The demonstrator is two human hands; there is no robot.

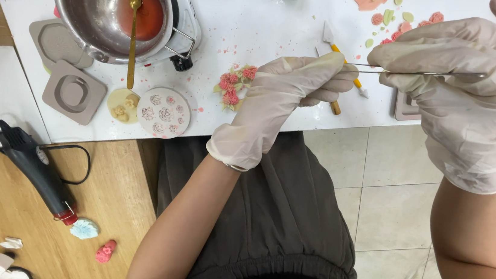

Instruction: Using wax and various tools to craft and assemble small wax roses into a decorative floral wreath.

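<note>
Tweezers span both gloved grips; right hand pinches them, left hand closes on tip.

Your left hand and right hand hang over the table's front edge, joined by thin metal tweezers that bar the gap between them. Just left of your left hand sits a pink flower cluster; bare white tabletop opens behind it. Further left the way is crowded: round flower mould, gold spoon, steel bowl on its burner, grey moulds. Small sculpting tools lie under the tweezers, wax petals beyond.
</note>
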